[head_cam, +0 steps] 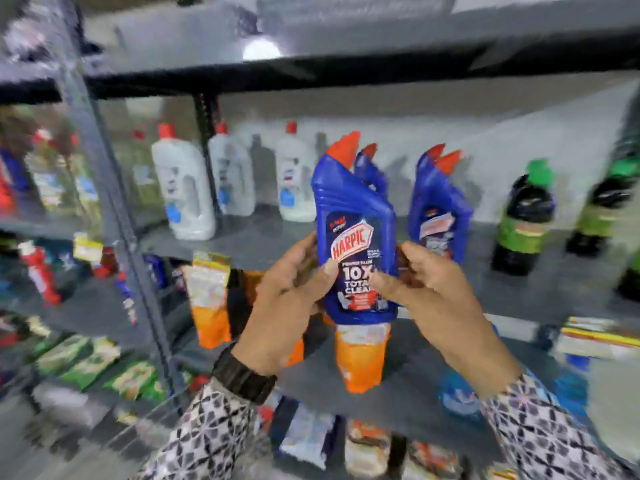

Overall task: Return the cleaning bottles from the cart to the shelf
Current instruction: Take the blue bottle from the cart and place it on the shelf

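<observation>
Held: blue plastic Harpic bottle with red angled cap (pixel 355 237), upright, clasped by left hand (pixel 291 299) and right hand (pixel 429 289).
Behind: two more blue bottles (pixel 438 209) on grey metal shelf (pixel 249 244).
Left: white bottles (pixel 183 188).
Right: dark green-capped bottles (pixel 523 220).

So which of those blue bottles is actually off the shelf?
The Harpic bottle held between both hands, left hand and right hand; the other blue bottles stand on the shelf.
</observation>
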The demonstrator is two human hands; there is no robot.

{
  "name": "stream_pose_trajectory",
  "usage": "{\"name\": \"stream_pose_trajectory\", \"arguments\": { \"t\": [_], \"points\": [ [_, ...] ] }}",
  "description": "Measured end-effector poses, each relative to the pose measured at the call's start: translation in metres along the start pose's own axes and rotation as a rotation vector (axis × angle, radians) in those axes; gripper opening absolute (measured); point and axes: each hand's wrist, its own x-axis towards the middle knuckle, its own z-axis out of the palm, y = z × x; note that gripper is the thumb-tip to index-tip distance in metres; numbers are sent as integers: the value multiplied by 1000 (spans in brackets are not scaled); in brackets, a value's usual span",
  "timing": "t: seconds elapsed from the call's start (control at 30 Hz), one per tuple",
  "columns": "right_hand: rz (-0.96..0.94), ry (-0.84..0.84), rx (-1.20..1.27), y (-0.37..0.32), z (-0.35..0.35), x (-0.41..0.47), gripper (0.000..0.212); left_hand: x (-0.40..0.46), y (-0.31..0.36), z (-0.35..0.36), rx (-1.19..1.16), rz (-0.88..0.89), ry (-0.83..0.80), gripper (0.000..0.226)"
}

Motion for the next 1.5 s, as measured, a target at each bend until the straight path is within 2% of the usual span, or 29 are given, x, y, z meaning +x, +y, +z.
{"name": "stream_pose_trajectory", "arguments": {
  "t": [0.17, 0.4, 0.67, 0.8, 0.97, 1.07, 1.2, 1.33, 1.4, 1.5],
  "points": [
    [-110, 110, -29, -29, -46, -18, 46, 15, 27, 48, 30, 77, -127, 45],
    [-95, 151, -67, -20, -43, -8, 42, 29, 15, 44, 4, 53, -132, 45],
    [56, 235, -302, 68, 8, 122, 42, 146, -44, -20, 132, -27, -2, 44],
    [168, 285, -320, 109, 19, 183, 43, 213, -81, -41, 198, -67, -25, 43],
    [195, 288, -320, 136, 20, 201, 39, 240, -113, -56, 194, -65, -51, 42],
    [183, 288, -311, 135, 21, 199, 43, 239, -116, -58, 204, -68, -62, 37],
    [169, 351, -359, 119, 28, 184, 63, 221, -99, -58, 228, -79, -13, 43],
    [-68, 511, -409, 97, 47, 147, 44, 162, -83, -87, 288, 51, 157, 49],
    [-197, 463, -346, 90, 67, 128, 35, 114, -80, -109, 315, 132, 230, 42],
    [-275, 227, -279, 97, 115, 101, 24, 34, -91, -148, 320, 130, 392, 35]
  ]
}}
